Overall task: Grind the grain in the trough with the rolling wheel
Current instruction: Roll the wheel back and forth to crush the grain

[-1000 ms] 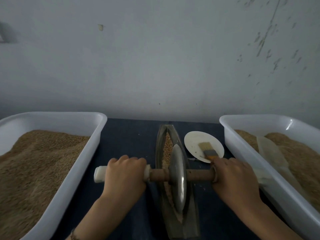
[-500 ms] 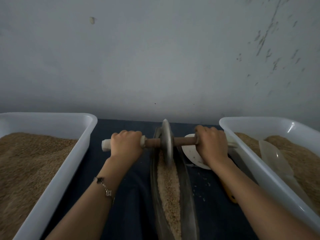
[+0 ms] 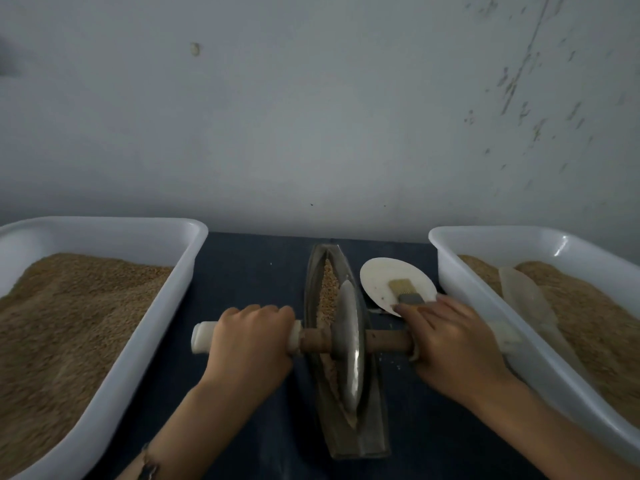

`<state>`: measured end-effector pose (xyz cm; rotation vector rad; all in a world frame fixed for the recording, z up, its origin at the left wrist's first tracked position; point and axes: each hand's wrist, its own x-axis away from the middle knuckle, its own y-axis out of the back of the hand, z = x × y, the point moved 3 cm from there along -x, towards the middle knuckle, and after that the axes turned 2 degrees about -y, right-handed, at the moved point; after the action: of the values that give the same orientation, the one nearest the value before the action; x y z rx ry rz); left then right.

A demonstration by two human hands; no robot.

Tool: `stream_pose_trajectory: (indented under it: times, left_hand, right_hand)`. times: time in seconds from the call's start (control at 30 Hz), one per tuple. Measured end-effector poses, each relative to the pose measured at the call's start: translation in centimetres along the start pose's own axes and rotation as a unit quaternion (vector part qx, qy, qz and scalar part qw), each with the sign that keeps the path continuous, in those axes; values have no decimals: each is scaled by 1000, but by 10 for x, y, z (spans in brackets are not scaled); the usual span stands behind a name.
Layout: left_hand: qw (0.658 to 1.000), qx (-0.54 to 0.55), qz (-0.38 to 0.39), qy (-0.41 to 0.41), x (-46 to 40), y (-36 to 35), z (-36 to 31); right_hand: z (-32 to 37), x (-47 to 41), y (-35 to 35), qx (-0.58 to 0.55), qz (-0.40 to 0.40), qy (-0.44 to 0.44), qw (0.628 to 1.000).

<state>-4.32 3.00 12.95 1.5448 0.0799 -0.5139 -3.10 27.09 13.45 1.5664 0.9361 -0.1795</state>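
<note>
The white left grip of the axle is wrapped by the left hand, its fingers curled over the top of the sleeve so that only the white end cap shows beyond the knuckles. The right end of the same axle is gripped by the right hand, fingers folded over it and the thumb side turned toward the wheel. The rolling wheel, a metal disc seen nearly edge-on, is set upright in the trough, around the middle of its length and toward the near half. The trough, a narrow boat-shaped metal channel, is laid lengthwise from near to far on a dark blue cloth. The grain is seen in the channel on the far side of the wheel, with a thin line of it beside the disc nearer the camera. Just right of the trough's far part a white plate is placed, with a small brush lying on it. A white tub heaped with grain is set at the left, and a second white tub, also holding grain and a pale scoop, at the right.
</note>
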Motion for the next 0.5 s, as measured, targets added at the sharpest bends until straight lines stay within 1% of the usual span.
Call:
stream_pose_trajectory:
  times: [0.07,0.1,0.17,0.23,0.27,0.33,0.37,0.47,0.5]
  left_hand:
    - [1000,-6,17,4,-1,-1,1]
    - [1000,-11,23,8,-4,-3,2]
    - [1000,-12,21,15,-12,-9,4]
    - [1000,-10,-1,11,-23,-18,7]
    - [1000,-10,-16,3,-30,-23,9]
    - [999,-8,-46,-10,-46,-33,14]
    - [999,-7,-48,-5,-55,-37,17]
    - [999,-6,-16,37,-88,-49,28]
    - [999,-2,-1,46,-98,-51,30]
  right_hand:
    - [0,-4,-3,0,31,14,999]
    - [-1,-7,-6,-11,52,5,999]
    - [-4,-14,-18,-48,118,-38,991]
    - [-11,-25,-34,-63,190,-84,976]
    - [-14,-32,-41,-56,201,-95,973]
    - [-20,-47,-57,-26,192,-109,975]
    - [-23,-56,-64,-8,178,-111,978]
    - [-32,-86,-77,40,100,-91,990]
    - [-34,-95,-80,50,89,-88,991]
